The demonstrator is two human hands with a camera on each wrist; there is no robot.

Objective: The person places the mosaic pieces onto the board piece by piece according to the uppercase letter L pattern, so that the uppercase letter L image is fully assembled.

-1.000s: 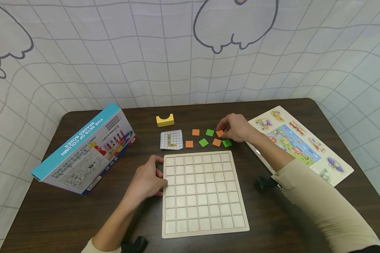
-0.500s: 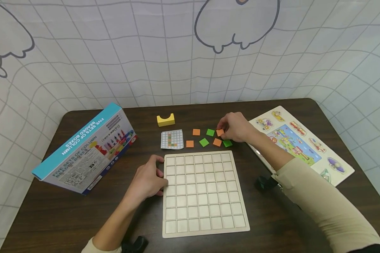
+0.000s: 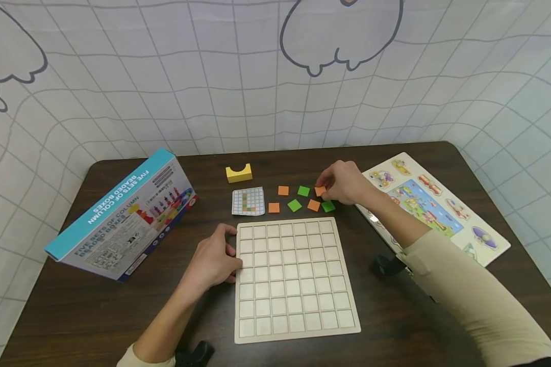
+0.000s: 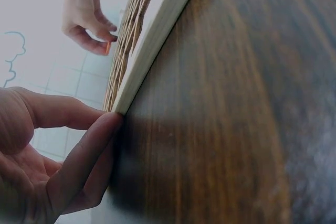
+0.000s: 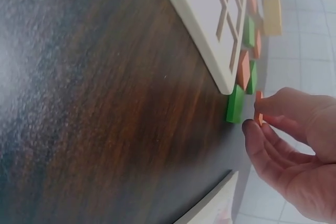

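My left hand (image 3: 215, 261) holds the left edge of a pale wooden grid board (image 3: 298, 279), which lies flat on the table. In the left wrist view, its thumb and a bent finger (image 4: 86, 156) meet at the board's edge (image 4: 144, 51). Beyond the board's far right corner, my right hand (image 3: 344, 182) pinches a small orange square tile (image 3: 320, 191) between thumb and fingers. The right wrist view shows this orange tile (image 5: 259, 108) edge-on at the fingertips, beside a green tile (image 5: 235, 104). Other orange tiles (image 3: 314, 205) and green tiles (image 3: 295, 205) lie scattered behind the board.
Left of the tiles is a pattern card (image 3: 248, 202) with a coloured grid; behind it stands a yellow block (image 3: 239, 174) with a curved notch. A large blue-topped box (image 3: 128, 219) occupies the left side. A picture puzzle board (image 3: 433, 209) lies under the right forearm. A patterned cloth hangs behind.
The right hand stays at the same orange tile, pinching it throughout with barely any movement. The left hand and the grid board have kept their places; the view shifts very slightly.
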